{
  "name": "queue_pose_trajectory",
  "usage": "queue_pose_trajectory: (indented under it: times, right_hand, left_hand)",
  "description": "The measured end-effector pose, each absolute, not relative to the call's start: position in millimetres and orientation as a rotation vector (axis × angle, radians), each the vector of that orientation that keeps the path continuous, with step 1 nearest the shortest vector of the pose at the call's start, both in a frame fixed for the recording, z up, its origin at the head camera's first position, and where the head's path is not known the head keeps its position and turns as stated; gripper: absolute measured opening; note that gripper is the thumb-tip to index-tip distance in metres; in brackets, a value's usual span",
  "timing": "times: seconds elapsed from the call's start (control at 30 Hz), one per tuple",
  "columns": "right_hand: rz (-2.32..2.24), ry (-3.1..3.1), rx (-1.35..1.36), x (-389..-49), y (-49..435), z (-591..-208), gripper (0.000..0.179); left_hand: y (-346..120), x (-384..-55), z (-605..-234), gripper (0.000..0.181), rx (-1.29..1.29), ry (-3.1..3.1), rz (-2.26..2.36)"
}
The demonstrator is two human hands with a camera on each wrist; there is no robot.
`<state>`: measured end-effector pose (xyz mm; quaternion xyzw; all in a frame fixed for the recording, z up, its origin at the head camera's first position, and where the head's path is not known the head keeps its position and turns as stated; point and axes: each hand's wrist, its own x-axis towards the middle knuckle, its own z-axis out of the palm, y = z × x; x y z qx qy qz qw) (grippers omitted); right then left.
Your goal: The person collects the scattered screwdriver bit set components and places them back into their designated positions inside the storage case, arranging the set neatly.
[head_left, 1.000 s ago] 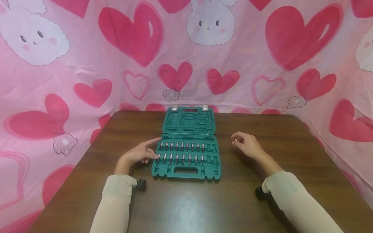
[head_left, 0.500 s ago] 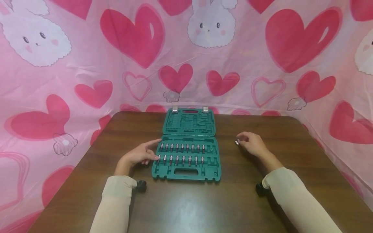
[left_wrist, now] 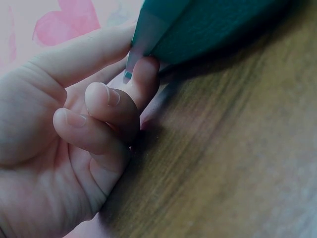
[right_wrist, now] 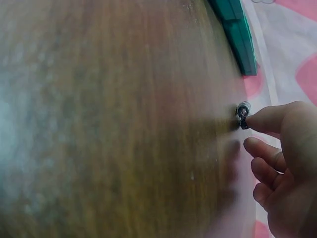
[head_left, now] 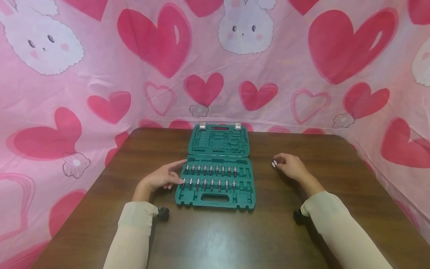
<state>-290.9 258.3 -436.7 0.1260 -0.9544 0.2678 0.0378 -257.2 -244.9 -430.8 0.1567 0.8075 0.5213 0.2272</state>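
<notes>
A green bit-socket case point(head_left: 246, 198) lies unfolded on the table, with two rows of silver bit sockets in its lower half. My left hand point(head_left: 160, 177) holds its left edge, the thumb at the rim and the index finger reaching toward the hinge. In the left wrist view, the case point(left_wrist: 213, 29) meets the fingertips while other fingers curl below. To the right of the case, my right hand point(head_left: 291, 166) pinches a small silver bit socket point(head_left: 274, 164). The right wrist view shows that bit socket point(right_wrist: 243, 110) at the fingertips, just above or on the table; I cannot tell which.
The case lid point(head_left: 220, 140) leans back near the table's far edge, with two metal latches on top. Recesses at the right end of both rows hold no sockets. A pink heart-and-rabbit cloth point(head_left: 205, 45) hangs around the brown table point(head_left: 221, 239).
The right hand has shifted slightly to the right, and the bit socket in its fingers now shows more plainly. The left hand stays at the case's edge.
</notes>
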Motion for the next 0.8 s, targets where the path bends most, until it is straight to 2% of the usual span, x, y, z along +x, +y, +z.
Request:
queue_pose_trajectory:
  times: [0.53,0.8]
  right_hand:
    - [0.761,-2.937,0.456,-291.9,255.7,-437.4,0.030]
    - [0.776,-2.952,0.431,-291.7,253.7,-436.4,0.025]
  left_hand:
    - [-243.1,-256.0,-428.2,0.080,0.406,2.225,1.442]
    - [-244.0,-257.0,-429.2,0.080,0.384,2.232,1.440]
